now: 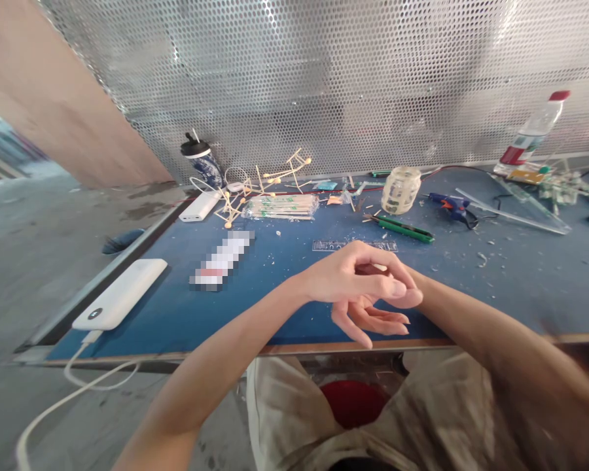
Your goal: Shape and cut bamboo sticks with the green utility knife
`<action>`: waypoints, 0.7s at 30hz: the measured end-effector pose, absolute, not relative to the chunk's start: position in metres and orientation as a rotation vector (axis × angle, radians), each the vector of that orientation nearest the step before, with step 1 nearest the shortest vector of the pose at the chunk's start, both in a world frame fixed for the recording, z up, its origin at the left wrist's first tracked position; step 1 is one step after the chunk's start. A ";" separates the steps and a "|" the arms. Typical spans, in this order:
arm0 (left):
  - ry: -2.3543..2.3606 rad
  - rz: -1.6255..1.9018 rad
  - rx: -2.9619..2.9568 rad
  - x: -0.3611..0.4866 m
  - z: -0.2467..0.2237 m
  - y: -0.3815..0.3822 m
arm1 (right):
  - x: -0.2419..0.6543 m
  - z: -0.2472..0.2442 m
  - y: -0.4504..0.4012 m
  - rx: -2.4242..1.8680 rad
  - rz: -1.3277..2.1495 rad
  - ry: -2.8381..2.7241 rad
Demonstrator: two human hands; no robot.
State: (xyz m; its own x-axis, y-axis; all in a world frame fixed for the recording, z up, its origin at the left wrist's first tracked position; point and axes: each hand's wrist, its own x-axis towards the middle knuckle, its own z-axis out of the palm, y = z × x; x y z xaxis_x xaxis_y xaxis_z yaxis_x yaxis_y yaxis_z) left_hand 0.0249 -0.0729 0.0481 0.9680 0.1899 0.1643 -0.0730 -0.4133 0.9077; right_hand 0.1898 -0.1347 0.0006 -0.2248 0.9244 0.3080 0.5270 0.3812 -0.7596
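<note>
- Hands together: our left hand (pixel 356 278) lies across our right hand (pixel 370 320) above the near edge of a blue work surface (pixel 285 261).
- The left fingers curl close; we cannot tell whether they pinch anything. The right fingers hang beneath, loosely bent and apart, with nothing visible in them.
- We judge this a pause for the hands themselves, perhaps a rub or a wipe, with no tool in use.
- Any next move at the surface would call for parting the hands and reaching past the fingertips.
- Nearest the fingers, a clear ruler (pixel 331 246) lies just beyond the left knuckles.
- Farther beyond the fingers, we see a green-handled tool (pixel 405 229), a jar (pixel 401 190) and, to their right, a blue glue gun (pixel 451 206); pale scraps are scattered around.
- Beyond and left of the fingers, a stick framework (pixel 275 178) stands by a packet of sticks (pixel 285 208). Well to the left rests a white power bank (pixel 120 294), cable attached.
- Far beyond the fingers, a perforated metal panel (pixel 324 65) backs the surface; bare grey floor (pixel 29 261) shows at far left.
</note>
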 end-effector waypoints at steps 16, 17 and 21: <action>0.182 0.268 1.726 0.025 0.041 -0.078 | 0.187 0.006 -0.123 -1.264 0.711 -2.068; 0.191 0.255 1.719 0.024 0.041 -0.079 | 0.187 0.006 -0.124 -1.266 0.714 -2.063; 0.209 0.249 1.782 0.025 0.044 -0.077 | 0.189 0.002 -0.131 -1.284 0.720 -2.008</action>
